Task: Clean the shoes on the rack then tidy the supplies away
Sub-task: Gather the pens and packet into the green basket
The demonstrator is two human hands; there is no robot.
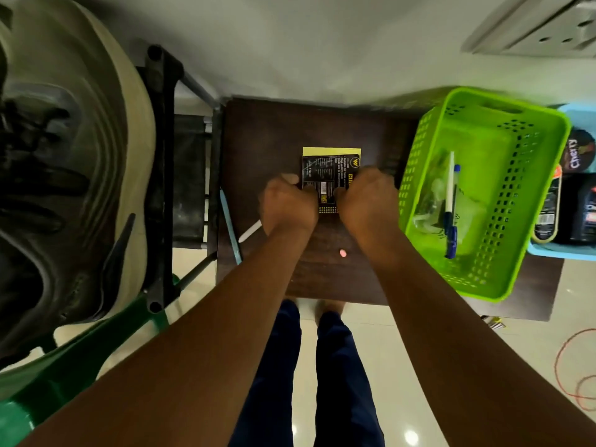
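A black and yellow packet [329, 169] with a barcode lies on the dark wooden table [264, 137]. My left hand [288, 204] and my right hand [366, 196] both grip its near edge, fingers closed on it. A large cream and black shoe [71, 162] fills the left side, very close to the camera, on the black shoe rack [161, 175]. A lime green basket [545, 195] stands to the right of my hands and holds a blue and white brush [450, 208] and a clear bag.
A light blue tray [561, 253] at the far right holds polish containers [577, 153]. A thin blue stick [230, 227] and a white stick [250, 231] lie left of my hands. A small pink item [342, 252] rests on the table. Green plastic furniture [74, 359] is at lower left.
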